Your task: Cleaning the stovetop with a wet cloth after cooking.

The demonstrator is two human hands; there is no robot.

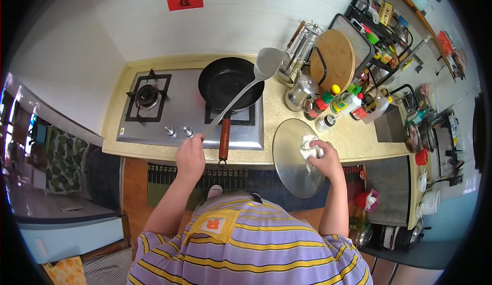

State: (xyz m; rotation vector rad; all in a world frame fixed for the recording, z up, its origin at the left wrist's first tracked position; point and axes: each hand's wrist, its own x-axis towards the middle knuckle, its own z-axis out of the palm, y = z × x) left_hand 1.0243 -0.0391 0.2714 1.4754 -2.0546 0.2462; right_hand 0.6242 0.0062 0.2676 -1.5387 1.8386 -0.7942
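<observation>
My left hand [191, 156] grips the handle of a metal wok spatula [268, 63], its broad blade raised over the right rim of a black frying pan [226, 79]. The pan rests on the right burner of a steel gas stove [180, 104], its reddish wooden handle pointing towards me. My right hand [326, 158] holds a crumpled white cloth [308, 148] against a large round glass lid [288, 158]. The lid reaches past the counter's front edge; what supports it is hard to tell.
Right of the stove stand a steel pot [300, 95], sauce bottles [323, 102], a small jar [325, 123] and a round wooden board [332, 60]. A utensil rack [307, 41] stands behind. Farther right is a sink [389, 125]. The left burner [147, 96] is bare.
</observation>
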